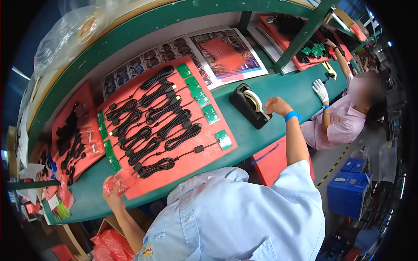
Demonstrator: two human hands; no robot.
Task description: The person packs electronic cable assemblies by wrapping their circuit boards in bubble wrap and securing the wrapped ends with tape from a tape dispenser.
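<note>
My left hand (114, 195) is closed on a piece of pink bubble wrap (123, 182) at the near left corner of a pink foam sheet (209, 167). My right hand (278, 105) is beside the cutter end of a black tape dispenser (246, 105), fingers curled together; whatever is between them is too small to make out. A roll of pale tape (253, 101) sits in the dispenser. On the foam lie several coiled black cables (167, 115) in two columns, with green circuit boards (210, 114) at their outer ends.
Another pink sheet with black cables (72, 143) leans at the left. Printed sheets (228, 54) lie behind the foam. A green post (302, 37) rises at the back right. At the right, a co-worker with a white glove (320, 90) sits at the bench. Blue crates (348, 191) stand on the floor.
</note>
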